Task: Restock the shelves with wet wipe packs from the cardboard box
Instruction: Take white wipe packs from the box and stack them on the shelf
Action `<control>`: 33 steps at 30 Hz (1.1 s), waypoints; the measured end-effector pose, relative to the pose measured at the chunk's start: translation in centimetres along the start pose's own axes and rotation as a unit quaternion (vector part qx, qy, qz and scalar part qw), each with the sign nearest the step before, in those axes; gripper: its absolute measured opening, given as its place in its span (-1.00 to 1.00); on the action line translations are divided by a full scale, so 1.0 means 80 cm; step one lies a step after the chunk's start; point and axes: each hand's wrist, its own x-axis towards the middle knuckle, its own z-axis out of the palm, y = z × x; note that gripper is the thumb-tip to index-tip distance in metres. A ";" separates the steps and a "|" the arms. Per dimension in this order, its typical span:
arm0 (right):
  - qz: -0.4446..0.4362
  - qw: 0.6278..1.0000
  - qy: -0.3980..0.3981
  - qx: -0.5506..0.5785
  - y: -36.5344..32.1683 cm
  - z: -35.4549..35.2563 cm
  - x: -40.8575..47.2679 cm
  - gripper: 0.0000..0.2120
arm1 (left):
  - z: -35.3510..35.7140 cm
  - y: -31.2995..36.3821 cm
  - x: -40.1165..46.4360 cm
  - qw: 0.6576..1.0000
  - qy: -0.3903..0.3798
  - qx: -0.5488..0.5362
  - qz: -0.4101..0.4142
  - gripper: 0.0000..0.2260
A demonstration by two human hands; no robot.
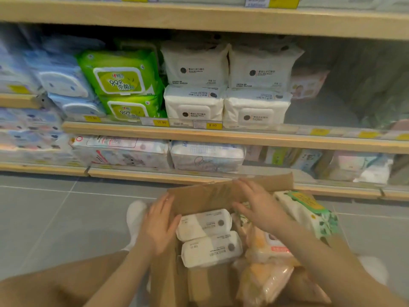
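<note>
An open cardboard box (212, 196) stands on the floor in front of me. Inside lie two white wet wipe packs (210, 238), orange packs (265, 262) and a white-and-green pack (309, 209) at the right edge. My left hand (159, 224) hovers with straight fingers at the box's left edge, beside the upper white pack. My right hand (259, 204) reaches over the box with fingers spread, in front of the far flap. On the middle shelf (155, 130) stand matching white packs (223, 85) in two stacks.
Green packs (124, 80) and blue packs (64, 80) fill the middle shelf's left. An open gap (345, 89) lies right of the white stacks, with a pink pack at its back. The lower shelf (155, 173) holds more packs. Grey tiled floor (66, 218) spreads to the left.
</note>
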 end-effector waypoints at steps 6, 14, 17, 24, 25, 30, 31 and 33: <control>-0.003 0.989 -0.148 -0.030 -0.006 0.139 -0.035 -0.32 | 0.063 -0.028 -0.056 0.995 -0.079 0.054 0.041 -0.31; 0.007 0.969 -0.231 -0.088 0.014 0.230 -0.031 -0.23 | 0.086 -0.048 -0.054 0.994 -0.100 0.005 0.051 -0.37; 0.024 0.968 -0.235 -0.085 0.017 0.247 -0.036 -0.23 | 0.090 -0.052 -0.054 0.993 -0.102 -0.006 0.055 -0.37; -0.016 0.979 -0.165 -0.122 0.022 0.265 -0.021 -0.14 | 0.094 -0.052 -0.053 0.994 -0.095 -0.024 0.055 -0.37; -0.021 0.979 -0.161 -0.121 0.022 0.267 -0.017 -0.16 | 0.095 -0.052 -0.053 0.994 -0.096 -0.027 0.055 -0.38; -0.027 0.978 -0.177 -0.105 0.018 0.283 -0.014 -0.18 | 0.098 -0.053 -0.052 0.993 -0.092 -0.036 0.062 -0.39; -0.028 0.976 -0.188 -0.108 0.018 0.284 -0.013 -0.19 | 0.098 -0.053 -0.052 0.993 -0.092 -0.036 0.062 -0.38; -0.042 0.969 -0.211 -0.121 0.017 0.281 -0.004 -0.23 | 0.098 -0.053 -0.051 0.993 -0.093 -0.035 0.061 -0.38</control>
